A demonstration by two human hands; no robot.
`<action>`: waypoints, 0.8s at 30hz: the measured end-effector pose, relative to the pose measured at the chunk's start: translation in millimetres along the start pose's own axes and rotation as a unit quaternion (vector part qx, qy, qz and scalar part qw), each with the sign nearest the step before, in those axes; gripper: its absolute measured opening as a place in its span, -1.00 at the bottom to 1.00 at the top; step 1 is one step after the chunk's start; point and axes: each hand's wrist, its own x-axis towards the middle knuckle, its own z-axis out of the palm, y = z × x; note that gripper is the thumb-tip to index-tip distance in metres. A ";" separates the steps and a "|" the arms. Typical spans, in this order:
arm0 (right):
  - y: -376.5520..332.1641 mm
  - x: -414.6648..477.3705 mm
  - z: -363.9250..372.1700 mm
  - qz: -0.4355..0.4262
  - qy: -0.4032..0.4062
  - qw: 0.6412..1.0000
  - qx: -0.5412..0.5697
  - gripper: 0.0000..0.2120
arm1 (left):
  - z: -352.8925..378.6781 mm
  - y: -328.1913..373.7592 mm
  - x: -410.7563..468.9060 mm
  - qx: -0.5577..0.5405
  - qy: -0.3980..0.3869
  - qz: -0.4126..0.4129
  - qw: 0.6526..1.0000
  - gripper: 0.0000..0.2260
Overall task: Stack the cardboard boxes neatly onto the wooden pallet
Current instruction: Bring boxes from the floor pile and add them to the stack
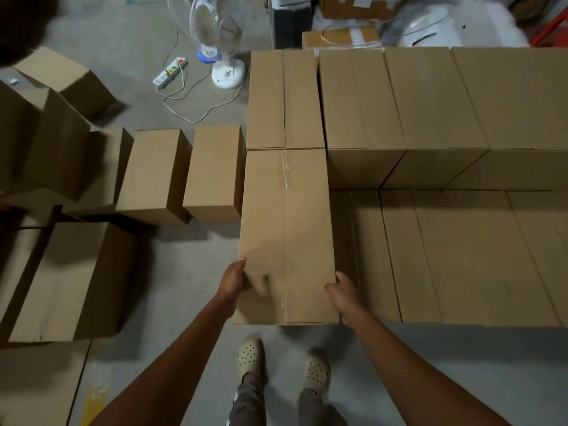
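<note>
left hand point(234, 281): arm outstretched, grips taped box point(285, 229) left side | right hand point(343, 291): arm outstretched, grips right side

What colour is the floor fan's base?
The fan's base is white; the head view shows it best.

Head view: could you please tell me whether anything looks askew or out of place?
The stack looks square, and the held box lines up with it. Its tape is wrinkled near the far end. The floor boxes at left lie at mixed angles, and a cable loops loose by the fan.
</note>
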 end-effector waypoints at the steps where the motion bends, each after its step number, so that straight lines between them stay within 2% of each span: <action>1: -7.2 -7.6 -3.5 -0.014 -0.002 1.000 -0.009 -0.51 | 0.7 4.8 -6.4 0.017 0.012 0.023 1.000 -0.65; 7: -45.1 -68.1 -25.9 -0.147 0.010 0.989 -0.018 -0.45 | -2.4 27.6 -66.7 0.085 0.068 0.173 0.979 -0.37; 10: -56.7 -111.0 -36.6 -0.209 0.023 0.977 0.027 -0.44 | -4.5 36.1 -112.4 0.102 0.106 0.245 0.958 -0.41; 15: -70.0 -186.6 -43.1 -0.318 0.058 0.943 0.077 -0.45 | -26.2 32.3 -184.3 0.103 0.147 0.321 0.930 -0.23; 18: -70.1 -217.9 -34.1 -0.369 0.047 0.925 0.080 -0.45 | -42.7 25.6 -219.9 0.096 0.172 0.353 0.914 -0.27; 21: -68.2 -245.7 -16.4 -0.415 0.021 0.907 0.066 -0.37 | -64.5 18.5 -245.6 0.110 0.188 0.389 0.895 -0.32; 24: -67.9 -269.4 11.5 -0.450 -0.007 0.892 0.052 -0.32 | -99.8 6.5 -262.3 0.101 0.212 0.406 0.883 -0.30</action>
